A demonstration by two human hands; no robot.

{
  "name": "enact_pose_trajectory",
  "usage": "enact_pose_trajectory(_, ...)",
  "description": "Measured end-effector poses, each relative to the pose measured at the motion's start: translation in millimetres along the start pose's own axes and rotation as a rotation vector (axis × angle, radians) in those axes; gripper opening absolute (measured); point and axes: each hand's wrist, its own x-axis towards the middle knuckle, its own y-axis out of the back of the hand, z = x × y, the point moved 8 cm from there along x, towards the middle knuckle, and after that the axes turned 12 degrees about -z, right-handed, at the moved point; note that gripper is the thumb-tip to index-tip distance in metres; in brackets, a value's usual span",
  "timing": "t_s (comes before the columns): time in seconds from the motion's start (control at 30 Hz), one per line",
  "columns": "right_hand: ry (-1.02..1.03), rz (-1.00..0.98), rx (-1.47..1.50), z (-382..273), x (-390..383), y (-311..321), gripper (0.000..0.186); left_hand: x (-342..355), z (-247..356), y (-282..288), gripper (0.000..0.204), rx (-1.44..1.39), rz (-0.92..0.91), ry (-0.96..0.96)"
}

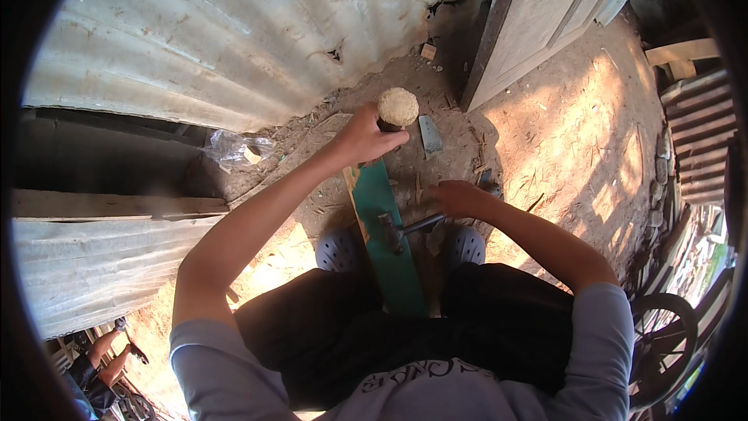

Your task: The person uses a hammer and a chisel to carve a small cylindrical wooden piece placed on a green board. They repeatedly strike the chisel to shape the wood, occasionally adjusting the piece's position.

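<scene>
My left hand is closed around the dark shaft of an upright tool with a frayed, pale, domed top. Its lower end is hidden behind the hand, so its kind does not show. Below that hand runs a green-painted board, its left edge chipped to raw wood near the far end. My right hand grips the handle of a hammer, whose dark head is over the middle of the board. The near end of the board reaches between my legs, and my grey clogs flank it.
A corrugated metal wall rises ahead and left; a wooden door stands ahead right. A blue-grey flat piece and wood chips lie on the dirt floor. Clear plastic lies left. A wheel is at right; another person is lower left.
</scene>
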Motion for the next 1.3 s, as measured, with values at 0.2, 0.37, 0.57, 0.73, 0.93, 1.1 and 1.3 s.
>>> enact_pose_trajectory(0.2,0.083,0.042,-0.058,-7.0,-0.9,-31.5,0.036,-1.4,7.5,0.8,0.015,0.052,0.040,-0.180)
enact_pose_trajectory(0.37,0.103,0.059,-0.063,-12.1,0.6,-42.0,0.038,-4.2,3.7,-8.8,0.015,-0.080,-0.135,0.146)
enact_pose_trajectory(0.57,-0.010,-0.116,-0.012,-19.0,13.2,-22.1,0.039,-1.8,-2.0,-4.1,0.017,-0.028,0.007,0.021)
enact_pose_trajectory(0.73,-0.041,-0.148,-0.043,-11.5,1.3,4.8,0.040,-7.4,-8.0,6.6,0.019,-0.011,-0.011,0.143)
enact_pose_trajectory(0.93,0.054,-0.013,-0.219,-17.5,5.4,-33.0,0.023,-11.2,-9.4,18.7,0.025,-0.166,0.030,0.073)
enact_pose_trajectory(1.1,0.091,0.150,-0.208,-31.5,8.9,-36.7,0.010,-14.6,-12.8,24.6,0.031,-0.189,0.036,0.147)
enact_pose_trajectory(1.3,0.005,-0.157,-0.162,-32.4,10.0,-44.4,0.018,-17.4,-20.0,30.9,0.026,-0.294,0.103,0.141)
